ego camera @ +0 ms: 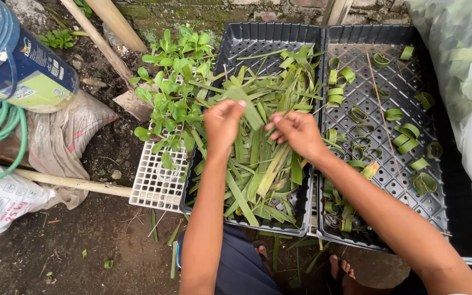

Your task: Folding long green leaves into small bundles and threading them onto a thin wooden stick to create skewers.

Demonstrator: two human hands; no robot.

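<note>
Both hands work over a black tray [230, 49] heaped with long cut green leaves [258, 164]. The left hand [222, 124] is closed on one leaf strip [249, 109], thumb and fingers pinched round its upper end, and the strip slants down to the right between the two hands. The right hand [296, 131] sits just beside it with fingers curled inward — its tips meet the same strip, though whether they truly grip it or only touch it is hard to tell from this angle.

To the right, touching the first tray, lies a second black tray [454, 218] with a perforated floor. Scattered over it are small green loops [408, 143] of rolled leaf, some alone, some bunched near the right forearm. A thin stick [383, 120] lies slanted across this tray.

Left of the leaf heap, a white grid tray [157, 183] holds small leafy seedlings [176, 82]. Farther left on the dark soil are a pale sack [61, 139], a green hose [1, 131] and a blue drum [12, 54] lying on its side. A clear plastic bag [460, 60] with more green pieces fills the upper right corner. At the bottom edge, the person's bare toes [342, 269] show below the trays.
</note>
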